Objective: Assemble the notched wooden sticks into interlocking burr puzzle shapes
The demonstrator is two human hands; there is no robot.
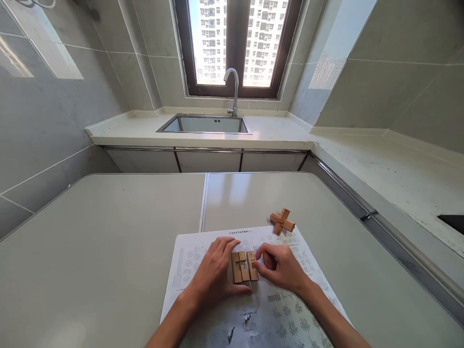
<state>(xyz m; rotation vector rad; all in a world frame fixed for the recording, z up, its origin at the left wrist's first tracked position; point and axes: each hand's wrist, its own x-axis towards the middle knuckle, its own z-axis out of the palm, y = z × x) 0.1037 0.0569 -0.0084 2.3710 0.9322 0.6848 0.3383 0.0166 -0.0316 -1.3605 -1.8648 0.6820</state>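
Several notched wooden puzzle pieces lie side by side on a printed paper sheet. On the left is a joined pair; a narrow gap parts it from the right-hand wooden puzzle piece, which bears a dark mark. My left hand curves around the pair's left side, fingers and thumb spread apart. At the right piece's outer edge, my right hand is curled with thumb and index fingertip closed against it. Just beyond the sheet's top right corner sits a cross-shaped wooden assembly, apart from both hands.
The pale table has a seam running away from me. Behind it stands a counter with a sink and a curved faucet under a window. Another counter runs along the right; a tiled wall borders the left.
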